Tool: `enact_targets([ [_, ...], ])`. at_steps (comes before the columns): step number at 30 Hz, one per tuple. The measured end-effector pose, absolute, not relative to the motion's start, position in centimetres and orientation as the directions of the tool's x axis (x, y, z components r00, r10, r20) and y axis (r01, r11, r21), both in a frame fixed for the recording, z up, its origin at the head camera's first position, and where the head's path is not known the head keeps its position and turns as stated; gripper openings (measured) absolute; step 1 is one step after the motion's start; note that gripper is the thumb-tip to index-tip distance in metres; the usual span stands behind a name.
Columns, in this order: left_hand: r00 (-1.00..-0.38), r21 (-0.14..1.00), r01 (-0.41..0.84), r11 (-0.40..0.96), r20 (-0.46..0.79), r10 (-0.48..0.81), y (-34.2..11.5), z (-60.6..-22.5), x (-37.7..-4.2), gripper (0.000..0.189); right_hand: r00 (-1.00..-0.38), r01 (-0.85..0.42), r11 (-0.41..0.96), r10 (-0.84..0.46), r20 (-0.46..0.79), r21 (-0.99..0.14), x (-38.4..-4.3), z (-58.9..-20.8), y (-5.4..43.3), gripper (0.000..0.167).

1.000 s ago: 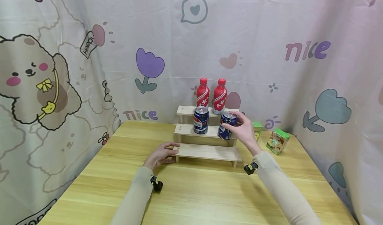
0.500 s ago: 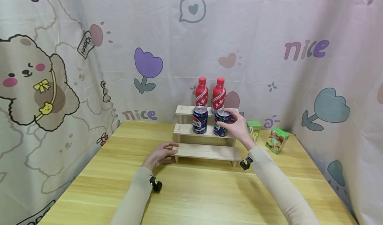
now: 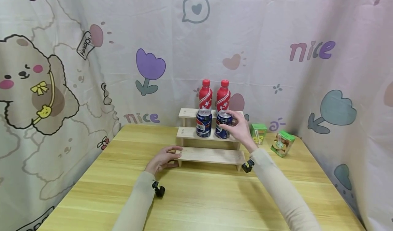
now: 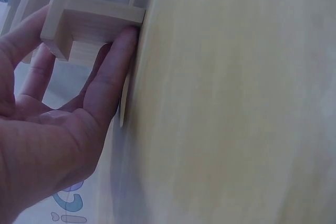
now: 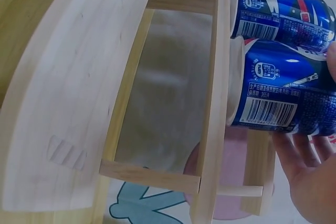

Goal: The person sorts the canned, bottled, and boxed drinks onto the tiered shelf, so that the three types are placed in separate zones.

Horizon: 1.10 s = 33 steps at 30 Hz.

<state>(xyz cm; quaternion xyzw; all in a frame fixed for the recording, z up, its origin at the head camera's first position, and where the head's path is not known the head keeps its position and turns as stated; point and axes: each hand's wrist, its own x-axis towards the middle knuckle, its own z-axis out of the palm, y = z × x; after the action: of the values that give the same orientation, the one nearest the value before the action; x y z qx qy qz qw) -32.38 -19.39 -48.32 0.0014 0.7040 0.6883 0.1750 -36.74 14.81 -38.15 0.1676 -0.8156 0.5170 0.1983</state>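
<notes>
My right hand (image 3: pixel 241 130) grips a blue cola can (image 3: pixel 222 134) on the middle step of a three-step wooden display stand (image 3: pixel 212 155). Its thumb is on the front of the can, with fingers around the far side. In the right wrist view, the base of the held cola can (image 5: pixel 273 90) is right at the step's edge, close beside a second blue can (image 5: pixel 278 6). At the lower step's left end, my left hand (image 3: pixel 161 160) holds the stand; the left wrist view shows fingers on both sides of the wooden end (image 4: pixel 94 17).
Two red-wrapped bottles, one left (image 3: pixel 205 94) and one right (image 3: pixel 223 96), stand on the top step behind the cans. Two green drink cartons, one nearer the stand (image 3: pixel 258 132) and one farther right (image 3: pixel 282 144), rest on the wooden table (image 3: pixel 202 197). A printed curtain (image 3: pixel 261 26) hangs behind.
My right hand has moved the can left and slightly up, bringing it upright beside the other can on the middle step. My left hand has stayed on the stand. The view has shifted slightly.
</notes>
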Motion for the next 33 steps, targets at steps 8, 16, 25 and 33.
enact_targets([
  [8, -0.942, 0.969, -0.241, 0.048, -0.245, 0.227, -19.4, -48.43, -32.25, 0.038, -0.881, -0.46, 0.385, -0.087, 0.464, -0.8, -36.87, -37.99, 14.46, 0.061],
  [16, -0.944, 0.969, -0.241, 0.049, -0.246, 0.222, -19.32, -48.54, -32.27, 0.037, -0.894, -0.443, 0.367, -0.108, 0.436, -0.818, -36.9, -37.87, 14.31, 0.061],
  [25, -0.941, 0.969, -0.242, 0.045, -0.246, 0.232, -19.25, -48.34, -32.29, 0.038, -0.902, -0.428, 0.349, -0.106, 0.419, -0.833, -36.88, -37.68, 14.43, 0.061],
  [33, -0.943, 0.97, -0.237, 0.054, -0.243, 0.226, -19.44, -48.31, -32.32, 0.038, -0.899, -0.436, 0.344, -0.119, 0.422, -0.832, -37.1, -37.8, 14.27, 0.06],
])
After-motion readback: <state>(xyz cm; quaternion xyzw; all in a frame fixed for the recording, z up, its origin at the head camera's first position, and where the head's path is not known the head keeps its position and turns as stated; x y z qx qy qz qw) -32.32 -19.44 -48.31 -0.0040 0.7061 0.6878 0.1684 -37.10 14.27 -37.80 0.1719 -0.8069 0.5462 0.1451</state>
